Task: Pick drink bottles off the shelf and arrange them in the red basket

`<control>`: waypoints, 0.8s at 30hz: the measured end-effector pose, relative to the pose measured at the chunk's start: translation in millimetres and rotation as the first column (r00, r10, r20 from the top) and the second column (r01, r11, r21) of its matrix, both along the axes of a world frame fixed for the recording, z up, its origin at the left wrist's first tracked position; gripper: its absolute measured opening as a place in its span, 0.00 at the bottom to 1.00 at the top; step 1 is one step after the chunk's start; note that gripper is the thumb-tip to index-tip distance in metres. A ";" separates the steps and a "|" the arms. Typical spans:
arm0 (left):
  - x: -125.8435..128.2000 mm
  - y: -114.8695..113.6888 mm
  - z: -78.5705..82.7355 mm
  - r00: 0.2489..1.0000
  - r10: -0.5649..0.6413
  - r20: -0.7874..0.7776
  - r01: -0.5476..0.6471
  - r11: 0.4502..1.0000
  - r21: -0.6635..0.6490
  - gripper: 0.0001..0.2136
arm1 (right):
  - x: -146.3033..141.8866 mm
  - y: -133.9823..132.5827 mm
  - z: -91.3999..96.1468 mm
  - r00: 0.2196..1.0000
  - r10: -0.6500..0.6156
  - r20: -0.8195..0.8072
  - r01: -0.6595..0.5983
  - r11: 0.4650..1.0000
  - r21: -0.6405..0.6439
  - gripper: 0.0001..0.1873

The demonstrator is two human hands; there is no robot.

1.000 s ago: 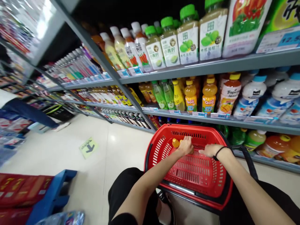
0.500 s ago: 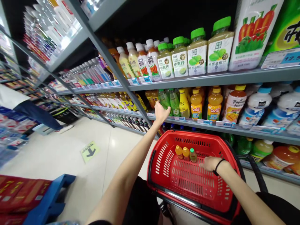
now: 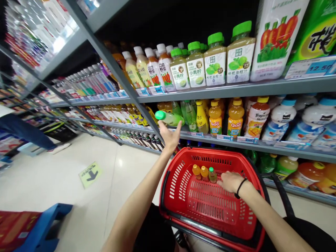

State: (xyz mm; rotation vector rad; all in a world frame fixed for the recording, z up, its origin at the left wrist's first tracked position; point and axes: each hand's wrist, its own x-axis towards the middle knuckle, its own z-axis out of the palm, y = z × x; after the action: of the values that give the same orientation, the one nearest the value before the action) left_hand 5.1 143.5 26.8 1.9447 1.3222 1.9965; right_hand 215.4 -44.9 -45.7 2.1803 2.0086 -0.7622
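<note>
My left hand (image 3: 169, 135) is wrapped around a green drink bottle (image 3: 172, 119) in front of the middle shelf. The bottle lies nearly on its side, its green cap pointing left. Behind it, more green bottles (image 3: 190, 113) stand beside a yellow bottle (image 3: 201, 117). Below, a red shopping basket (image 3: 210, 229) holds two orange-capped bottles (image 3: 200, 172) and a small green-capped bottle (image 3: 212, 176), upright in a row. Inside the basket my right hand (image 3: 231, 182) reaches toward these bottles, its fingers loosely stretched and holding nothing visible.
Juice bottles (image 3: 237, 117) line the middle shelf to the right, and larger ones (image 3: 214, 59) fill the shelf above. A grey upright post (image 3: 115, 63) stands left of my left hand. A blue pallet (image 3: 52, 224) with red boxes is at lower left. Another person's leg (image 3: 28, 131) shows farther back.
My left hand has taken a green bottle from the middle shelf and drawn it out to the left, tipping it sideways. My right hand stays in the basket. The view has shifted slightly.
</note>
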 end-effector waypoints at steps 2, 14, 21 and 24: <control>-4.8 -28.5 9.3 0.994 -0.048 0.102 0.040 0.996 0.080 0.34 | 0.4 -0.8 10.1 0.999 -0.042 -0.031 0.046 0.989 0.143 0.16; 0.5 -150.3 -40.0 0.784 -0.554 0.281 0.618 0.654 -0.436 0.25 | -69.2 1.6 -4.9 -0.114 -0.197 -0.974 0.478 0.848 -0.228 0.24; -6.5 -163.9 -35.8 0.807 -0.579 0.115 0.552 0.670 -0.497 0.28 | -83.7 -12.8 -6.1 -0.194 -0.208 -0.959 0.426 0.862 -0.273 0.26; -3.3 -165.2 -36.3 0.799 -0.598 0.057 0.540 0.672 -0.507 0.29 | -84.3 -13.4 -15.6 -0.189 -0.199 -0.962 0.499 0.824 -0.268 0.29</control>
State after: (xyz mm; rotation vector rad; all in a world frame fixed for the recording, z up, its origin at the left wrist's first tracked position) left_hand 1.7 -21.7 -9.4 1.8971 0.9338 1.1190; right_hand 131.1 -58.3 -61.3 2.4767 1.4676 -3.3309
